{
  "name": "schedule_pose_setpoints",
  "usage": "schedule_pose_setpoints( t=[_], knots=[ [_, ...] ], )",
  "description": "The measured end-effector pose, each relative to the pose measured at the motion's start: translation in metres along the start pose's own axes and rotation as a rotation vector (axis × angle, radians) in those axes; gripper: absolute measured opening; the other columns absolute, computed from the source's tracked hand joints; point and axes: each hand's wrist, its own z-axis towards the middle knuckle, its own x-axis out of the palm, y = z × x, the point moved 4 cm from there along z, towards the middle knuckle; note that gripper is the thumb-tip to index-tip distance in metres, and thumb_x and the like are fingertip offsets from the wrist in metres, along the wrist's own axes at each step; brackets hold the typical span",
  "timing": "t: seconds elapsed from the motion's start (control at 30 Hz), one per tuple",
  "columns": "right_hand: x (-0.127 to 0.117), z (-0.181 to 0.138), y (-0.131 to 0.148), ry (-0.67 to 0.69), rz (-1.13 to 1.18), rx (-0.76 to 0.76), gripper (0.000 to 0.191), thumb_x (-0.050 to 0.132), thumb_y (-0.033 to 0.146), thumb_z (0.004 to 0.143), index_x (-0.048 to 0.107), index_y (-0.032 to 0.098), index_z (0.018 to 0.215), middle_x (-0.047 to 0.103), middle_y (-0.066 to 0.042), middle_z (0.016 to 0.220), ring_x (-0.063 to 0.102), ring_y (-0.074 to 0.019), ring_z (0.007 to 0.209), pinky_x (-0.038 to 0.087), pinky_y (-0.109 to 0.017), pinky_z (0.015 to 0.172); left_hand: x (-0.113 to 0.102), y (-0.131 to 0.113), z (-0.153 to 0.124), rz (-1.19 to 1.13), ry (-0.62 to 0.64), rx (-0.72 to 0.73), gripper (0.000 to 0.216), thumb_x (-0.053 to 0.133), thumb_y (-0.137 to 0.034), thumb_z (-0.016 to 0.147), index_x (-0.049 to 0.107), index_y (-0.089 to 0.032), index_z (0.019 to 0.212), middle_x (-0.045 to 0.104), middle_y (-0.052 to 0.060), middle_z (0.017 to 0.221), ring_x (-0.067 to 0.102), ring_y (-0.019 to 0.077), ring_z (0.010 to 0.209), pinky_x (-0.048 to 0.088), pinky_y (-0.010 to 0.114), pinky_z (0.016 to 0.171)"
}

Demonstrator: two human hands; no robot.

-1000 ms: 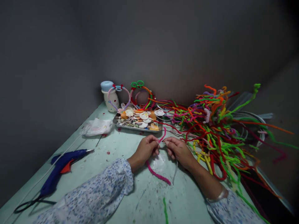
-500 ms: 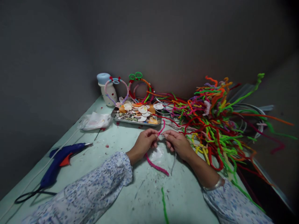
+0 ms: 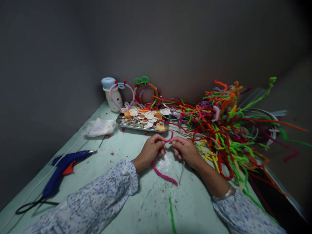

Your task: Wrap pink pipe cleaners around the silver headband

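Note:
Above the middle of the pale green table (image 3: 126, 201), my two hands meet almost fingertip to fingertip. My left hand (image 3: 152, 148) is closed in a pinch on a fuzzy pink pipe cleaner (image 3: 164, 175). One end curls up between the hands, and the longer part hangs below the left palm toward the tabletop. My right hand (image 3: 186, 151) is also pinched closed, its fingertips at the pink strand's upper part. A thin grey wire (image 3: 182, 172) hangs down from beneath the right fingers. Its upper part is hidden by the fingers.
A tray (image 3: 146, 130) of shells stands behind the hands, with pipe-cleaner headbands (image 3: 122, 85) and a bottle (image 3: 112, 97). On the left lie a blue glue gun (image 3: 57, 175) and a plastic bag (image 3: 99, 127). A tangled pipe-cleaner pile (image 3: 219, 130) fills the right. A green pipe cleaner (image 3: 172, 214) lies in front.
The upper end of the pink pipe cleaner has bent down and to the right, close against my right fingertips. Both hands stay in nearly the same place.

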Motion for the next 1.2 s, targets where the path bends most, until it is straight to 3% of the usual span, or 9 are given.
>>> schedule_pose_setpoints(
  t=[0.27, 0.57, 0.93, 1.2],
  knots=[
    [0.0, 0.0001, 0.0005, -0.001, -0.009, 0.0, 0.024, 0.057, 0.041, 0.081, 0.06, 0.017, 0.087, 0.051, 0.007, 0.045, 0.041, -0.0067, 0.034, 0.031, -0.018, 0.037, -0.0006, 0.0004, 0.0003, 0.0, -0.001, 0.017, 0.01, 0.056, -0.019, 0.074, 0.052, -0.016, 0.082, 0.057, -0.003, 0.063, 0.049, 0.0049, 0.043, 0.032, 0.016, 0.04],
    [-0.0001, 0.0001, 0.0025, -0.033, 0.006, 0.006, 0.021, 0.056, 0.039, 0.08, 0.058, 0.018, 0.083, 0.049, 0.007, 0.044, 0.039, -0.0065, 0.033, 0.029, -0.018, 0.036, -0.0018, 0.0037, 0.0003, 0.01, 0.0, 0.047, 0.021, 0.057, -0.022, 0.073, 0.057, -0.016, 0.093, 0.058, -0.003, 0.06, 0.049, 0.0057, 0.043, 0.034, 0.016, 0.042],
    [-0.0004, 0.0014, -0.0011, -0.017, 0.007, 0.009, 0.022, 0.057, 0.04, 0.079, 0.059, 0.018, 0.084, 0.05, 0.008, 0.044, 0.04, -0.0066, 0.033, 0.03, -0.018, 0.036, 0.0004, 0.0009, 0.0002, -0.055, 0.006, 0.022, 0.011, 0.054, -0.016, 0.072, 0.053, -0.016, 0.082, 0.056, -0.004, 0.061, 0.051, 0.0058, 0.044, 0.039, 0.017, 0.042],
    [-0.0005, 0.0001, 0.0016, -0.033, -0.012, 0.005, 0.023, 0.057, 0.04, 0.08, 0.06, 0.018, 0.087, 0.049, 0.008, 0.044, 0.04, -0.0068, 0.034, 0.031, -0.018, 0.037, 0.0, 0.0002, -0.0009, 0.001, 0.008, 0.041, 0.011, 0.054, -0.017, 0.075, 0.054, -0.016, 0.086, 0.057, -0.004, 0.063, 0.051, 0.0051, 0.044, 0.037, 0.016, 0.042]
  ],
)
